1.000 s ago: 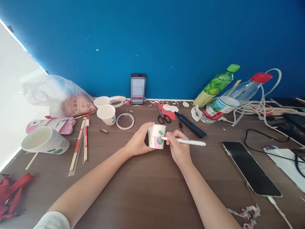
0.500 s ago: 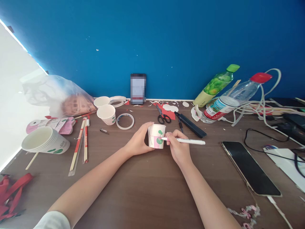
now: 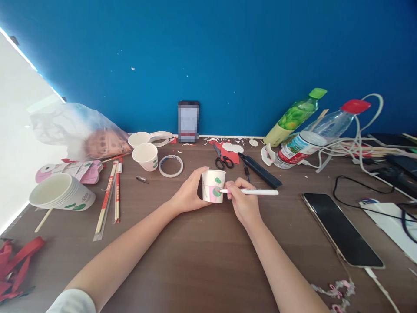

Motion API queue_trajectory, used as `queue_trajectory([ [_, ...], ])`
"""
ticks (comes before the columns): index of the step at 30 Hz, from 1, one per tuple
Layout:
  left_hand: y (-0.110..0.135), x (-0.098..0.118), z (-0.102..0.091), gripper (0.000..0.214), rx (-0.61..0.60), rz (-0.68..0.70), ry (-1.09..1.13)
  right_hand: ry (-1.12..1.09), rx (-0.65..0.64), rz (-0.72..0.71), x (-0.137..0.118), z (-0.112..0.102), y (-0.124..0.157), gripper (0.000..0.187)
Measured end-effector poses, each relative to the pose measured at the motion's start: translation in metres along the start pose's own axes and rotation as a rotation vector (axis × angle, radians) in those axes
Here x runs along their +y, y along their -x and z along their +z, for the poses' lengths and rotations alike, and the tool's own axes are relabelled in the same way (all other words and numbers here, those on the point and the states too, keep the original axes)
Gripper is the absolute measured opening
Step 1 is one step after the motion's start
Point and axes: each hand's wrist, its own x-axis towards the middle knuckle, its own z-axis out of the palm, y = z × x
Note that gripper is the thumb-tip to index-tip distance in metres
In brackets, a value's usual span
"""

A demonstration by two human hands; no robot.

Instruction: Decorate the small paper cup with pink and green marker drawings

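Observation:
A white paper cup [image 3: 213, 178] with green leaf prints and a pink patch stands slightly tilted at the middle of the table. My left hand [image 3: 190, 191] grips it from the left, thumb low and fingers round the far side. A white marker [image 3: 260, 191] with a pink end lies almost level in my right hand [image 3: 243, 200], pinched by thumb and fingers. Its tip meets the cup's printed side by the lower leaf. Black-handled scissors [image 3: 223, 160] rest on red paper [image 3: 233, 157] behind the cup.
Stacked paper cups [image 3: 63, 193], wrapped chopsticks [image 3: 107, 198] and a tape roll [image 3: 171, 166] are on the left. To the right lie a black box cutter [image 3: 262, 171], a smartphone [image 3: 342, 230], a leaning plastic bottle [image 3: 302, 143] and cables. Another phone [image 3: 189, 121] stands against the blue wall.
The marker and my right hand have shifted very slightly, with the pen's back end a touch lower and further left. My left hand keeps its hold on the cup.

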Motion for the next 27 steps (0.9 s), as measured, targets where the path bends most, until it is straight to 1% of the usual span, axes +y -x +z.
queue_trajectory([
  [6, -0.0004, 0.0002, -0.0003, 0.09, -0.006, -0.007, 0.016, -0.017, -0.013, 0.011, 0.0004, 0.0004, -0.0006, 0.038],
  [11, -0.0007, -0.001, 0.0003, 0.088, 0.009, 0.029, 0.023, -0.02, -0.019, 0.013, 0.0009, 0.0001, -0.0007, 0.038],
  [16, -0.0009, -0.001, 0.0002, 0.088, 0.006, 0.036, 0.015, -0.028, -0.028, 0.015, 0.0014, 0.0001, -0.0006, 0.039],
  [21, -0.0009, -0.0006, 0.0, 0.089, -0.003, 0.023, 0.009, -0.032, -0.021, 0.038, -0.0013, 0.0031, -0.0008, 0.039],
  [27, -0.0012, -0.002, -0.0004, 0.092, -0.015, -0.019, 0.024, -0.013, -0.02, 0.019, -0.0014, 0.0042, -0.0004, 0.034],
])
